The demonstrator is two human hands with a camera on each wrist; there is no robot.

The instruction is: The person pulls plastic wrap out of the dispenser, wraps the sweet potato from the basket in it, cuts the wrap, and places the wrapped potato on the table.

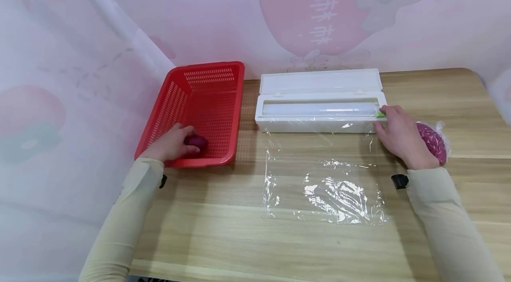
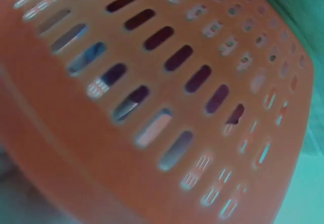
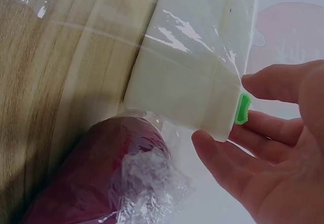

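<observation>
Inside the red basket [image 1: 228, 158], my left hand [image 1: 171, 143] holds a dark purple rounded vegetable [image 1: 197, 141] between thumb and fingers. The left wrist view shows mostly the basket's slotted wall [image 2: 152, 72], with dark purple patches behind the slots. My right hand [image 1: 403, 138] touches the right end of a white cling film box [image 1: 319, 126], its thumb at the front corner and its index finger by the green slider [image 3: 243, 108]. A clear sheet of cling film [image 1: 335, 193] runs from the box toward me over the table. The box lid [image 1: 319, 81] stands raised, showing the roll [image 1: 319, 109].
A purple vegetable wrapped in film [image 1: 433, 142] lies right of my right hand, close to the box end in the right wrist view. The wooden table [image 1: 223, 237] meets a printed wall covering [image 1: 199, 7] behind and at the left.
</observation>
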